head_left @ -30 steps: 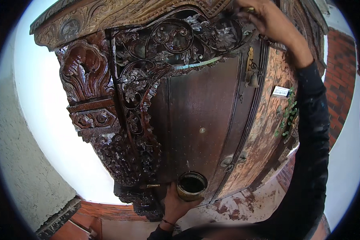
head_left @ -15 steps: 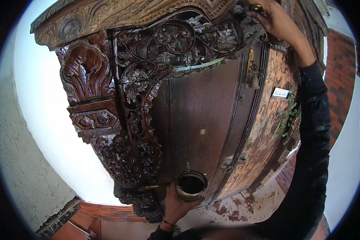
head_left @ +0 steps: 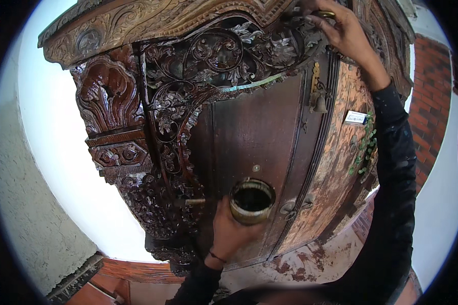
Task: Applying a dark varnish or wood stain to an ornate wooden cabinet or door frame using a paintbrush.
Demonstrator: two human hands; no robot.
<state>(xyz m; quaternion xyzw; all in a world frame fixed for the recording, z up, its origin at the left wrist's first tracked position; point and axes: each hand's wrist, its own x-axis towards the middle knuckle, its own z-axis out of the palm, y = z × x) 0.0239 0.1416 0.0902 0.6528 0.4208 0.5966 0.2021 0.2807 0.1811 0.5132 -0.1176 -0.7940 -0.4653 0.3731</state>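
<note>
My left hand (head_left: 231, 231) grips a round can (head_left: 250, 216) with an open top and dark inside, held before the dark wooden door panel (head_left: 257, 127). Beside that hand, a slim brush-like tool (head_left: 194, 202) with a pale band and dark end sticks out to the left; whether the fingers hold it is unclear. High at the right, my right hand (head_left: 343, 30) has its fingers curled at the dark carved scrollwork (head_left: 224, 48). Something gold-coloured shows at those fingers, but its kind cannot be made out.
Glossy carved brackets (head_left: 109, 96) flank the panel on the left, under a carved wooden cornice (head_left: 127, 25). A small bell (head_left: 319, 103), a white box (head_left: 356, 118), a trailing green plant (head_left: 363, 155) and metal door pulls (head_left: 289, 207) are on the right. Reddish smears mark the floor (head_left: 300, 262).
My left hand has risen with the can, moving slightly right; the brush-like tool has risen too. My right hand has shifted only a little at the carving.
</note>
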